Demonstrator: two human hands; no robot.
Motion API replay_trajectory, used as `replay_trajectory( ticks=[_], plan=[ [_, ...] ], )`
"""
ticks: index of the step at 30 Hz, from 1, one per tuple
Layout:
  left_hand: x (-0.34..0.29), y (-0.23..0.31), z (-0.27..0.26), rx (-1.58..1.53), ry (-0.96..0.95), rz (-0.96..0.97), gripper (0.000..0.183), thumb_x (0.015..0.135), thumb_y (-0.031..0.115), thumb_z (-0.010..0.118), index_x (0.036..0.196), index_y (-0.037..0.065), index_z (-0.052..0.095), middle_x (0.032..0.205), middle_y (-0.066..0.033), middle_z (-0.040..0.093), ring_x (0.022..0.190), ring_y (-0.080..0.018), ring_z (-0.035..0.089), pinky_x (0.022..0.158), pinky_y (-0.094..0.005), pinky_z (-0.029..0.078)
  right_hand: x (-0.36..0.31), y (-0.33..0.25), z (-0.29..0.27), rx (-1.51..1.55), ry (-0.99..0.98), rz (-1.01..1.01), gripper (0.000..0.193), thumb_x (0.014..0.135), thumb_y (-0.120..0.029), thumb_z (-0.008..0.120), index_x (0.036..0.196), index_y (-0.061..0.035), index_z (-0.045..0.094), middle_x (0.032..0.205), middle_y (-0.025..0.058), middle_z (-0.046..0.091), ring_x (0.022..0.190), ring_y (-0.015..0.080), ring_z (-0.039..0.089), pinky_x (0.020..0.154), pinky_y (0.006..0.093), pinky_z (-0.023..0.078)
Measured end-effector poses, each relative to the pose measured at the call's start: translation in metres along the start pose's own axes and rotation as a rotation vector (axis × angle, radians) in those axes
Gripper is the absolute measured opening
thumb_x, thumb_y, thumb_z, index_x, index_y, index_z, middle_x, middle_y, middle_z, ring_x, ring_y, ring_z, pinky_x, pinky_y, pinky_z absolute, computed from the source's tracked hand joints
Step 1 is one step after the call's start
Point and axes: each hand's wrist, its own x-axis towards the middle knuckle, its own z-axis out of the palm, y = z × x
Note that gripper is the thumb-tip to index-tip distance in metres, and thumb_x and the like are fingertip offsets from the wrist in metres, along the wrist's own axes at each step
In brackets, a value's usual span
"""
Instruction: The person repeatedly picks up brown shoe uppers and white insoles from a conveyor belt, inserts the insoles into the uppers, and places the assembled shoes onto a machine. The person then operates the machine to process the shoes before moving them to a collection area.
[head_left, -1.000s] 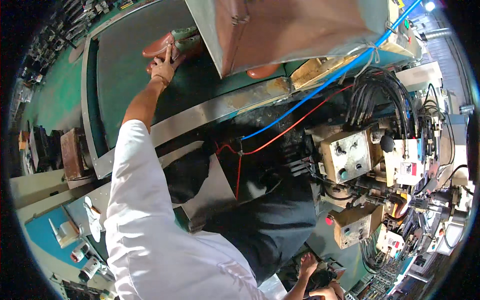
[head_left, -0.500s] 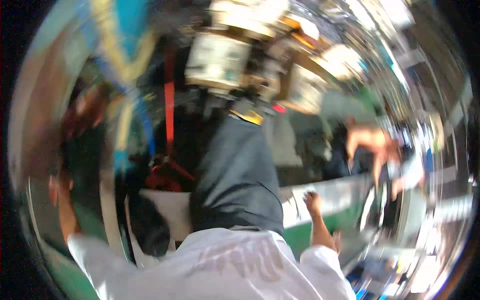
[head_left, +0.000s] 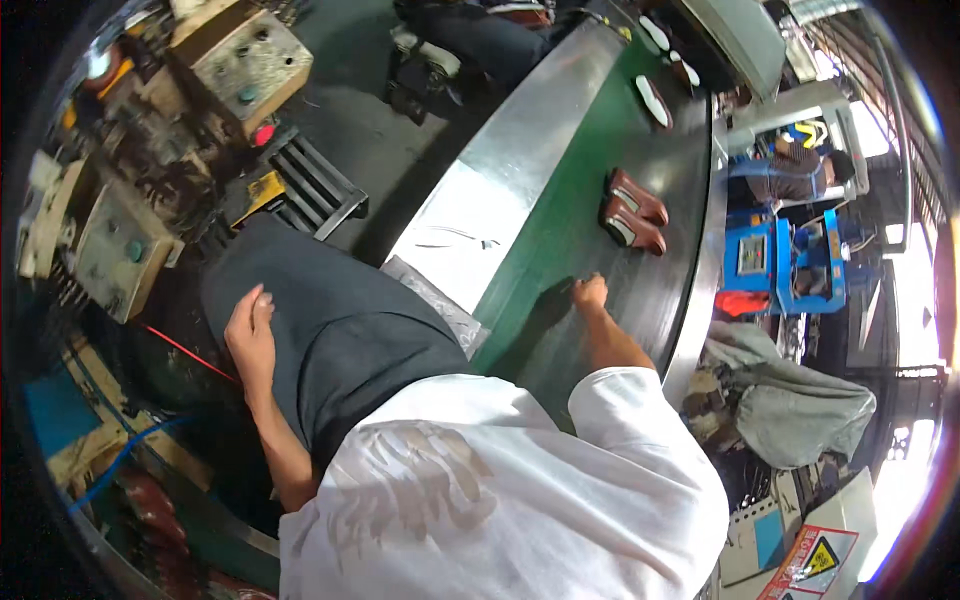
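Note:
My left hand hangs over my dark-trousered thigh, its fingers stretched and loosely bent, with nothing in it. My right hand reaches out over a dark green conveyor belt. Its fingers are curled in, and what they hold, if anything, is hidden. Just beyond it on the belt stands a pair of brown shoes, side by side. Farther along lies a pale-topped shoe or sole piece, with similar pieces past it.
A metal ledge borders the belt, with white paper and a plastic bag on it. Machine control boxes stand at the left. Across the belt are a blue machine, a grey cloth cover and a person.
My body and view have swung to the right, toward the belt. The heavy blur is gone. My right hand is now over the belt, and my left hand has come in by my thigh.

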Motion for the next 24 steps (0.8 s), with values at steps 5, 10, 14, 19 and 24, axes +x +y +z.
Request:
replay_trajectory(
  ticks=[5, 10, 14, 19, 24],
  plan=[
    [0.024, 0.031, 0.021, 0.226, -0.199, 0.151, 0.025, 0.106, 0.011, 0.063, 0.123, -0.006, 0.072, 0.105, -0.0161, 0.076, 0.094, -0.0242, 0.074, 0.088, -0.0349, 0.057, 0.096, 0.065, -0.025, 0.051, 0.032, -0.095, 0.076, 0.091, -0.03, 0.08, 0.151, 0.0024, 0.046, 0.135, 0.0322, 0.063, 0.127, 0.0484, 0.06, 0.11, 0.0527, 0.049],
    [0.041, 0.023, 0.007, 0.409, -0.259, 0.167, 0.023, 0.106, 0.008, 0.061, 0.121, -0.006, 0.072, 0.101, -0.017, 0.074, 0.092, -0.0255, 0.073, 0.087, -0.0348, 0.056, 0.2, 0.085, -0.032, 0.132, 0.173, -0.255, 0.067, 0.084, -0.03, 0.08, 0.14, 0.0004, 0.06, 0.134, 0.0306, 0.066, 0.123, 0.0502, 0.061, 0.106, 0.0552, 0.049],
    [0.055, 0.024, 0.006, 0.485, -0.33, 0.155, 0.022, 0.106, 0.007, 0.06, 0.121, -0.006, 0.071, 0.104, -0.0185, 0.075, 0.095, -0.029, 0.074, 0.088, -0.0364, 0.056, 0.288, 0.125, -0.031, -0.19, -0.149, -0.3, 0.088, 0.09, -0.055, 0.073, 0.152, 0.0026, 0.05, 0.146, 0.0236, 0.063, 0.134, 0.0391, 0.06, 0.115, 0.0503, 0.046],
    [0.067, 0.056, -0.002, 0.688, -0.364, 0.135, 0.021, 0.106, 0.003, 0.06, 0.122, -0.005, 0.071, 0.106, -0.0191, 0.074, 0.098, -0.0323, 0.073, 0.088, -0.0376, 0.055, 0.275, 0.095, -0.031, -0.313, -0.194, -0.295, 0.097, 0.085, -0.068, 0.072, 0.153, -0.0009, 0.052, 0.147, 0.0199, 0.064, 0.137, 0.0358, 0.059, 0.117, 0.0491, 0.047],
    [0.087, 0.072, 0.027, 0.576, -0.416, 0.222, 0.022, 0.107, 0.001, 0.059, 0.125, -0.005, 0.069, 0.105, -0.018, 0.072, 0.096, -0.0307, 0.073, 0.085, -0.0367, 0.056, 0.228, 0.041, -0.069, -0.414, -0.191, -0.14, 0.098, 0.076, -0.077, 0.077, 0.14, -0.0039, 0.066, 0.138, 0.0184, 0.069, 0.132, 0.0377, 0.062, 0.109, 0.049, 0.051]
  ],
)
